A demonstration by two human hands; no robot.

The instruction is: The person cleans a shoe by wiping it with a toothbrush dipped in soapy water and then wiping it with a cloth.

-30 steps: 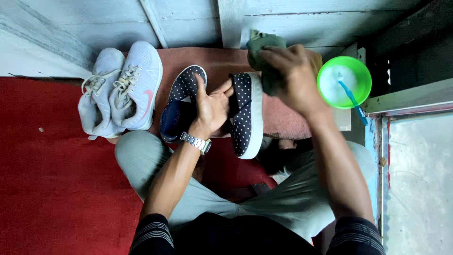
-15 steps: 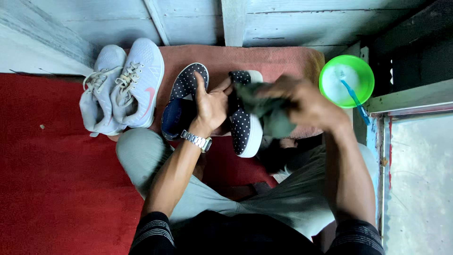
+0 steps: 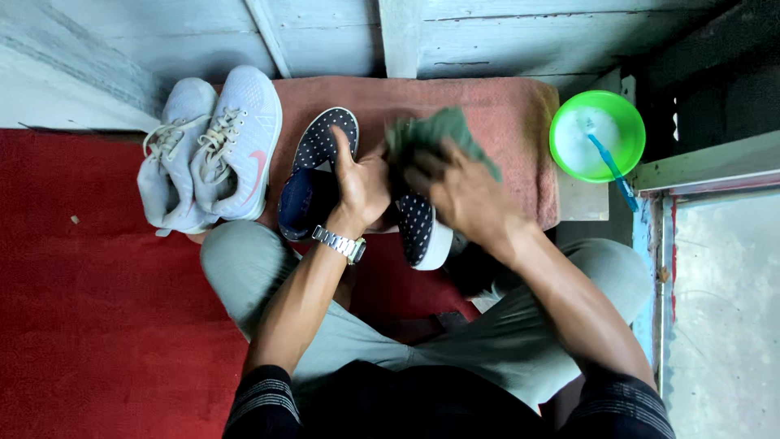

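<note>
A dark blue slip-on shoe with white dots is tipped on its side in front of me, its white sole showing. My left hand, with a metal watch on the wrist, grips it by the upper. My right hand presses a crumpled green cloth against the shoe's top. The matching dotted shoe lies flat just left of my left hand, on a reddish-brown towel.
Two light grey lace-up sneakers lie at the left on the towel's edge. A green bowl with whitish liquid and a blue toothbrush stands at the right. Red carpet covers the floor; grey wooden boards run behind.
My right hand with the green cloth has come down from beside the bowl, leftward onto the held shoe. My left hand keeps its grip.
</note>
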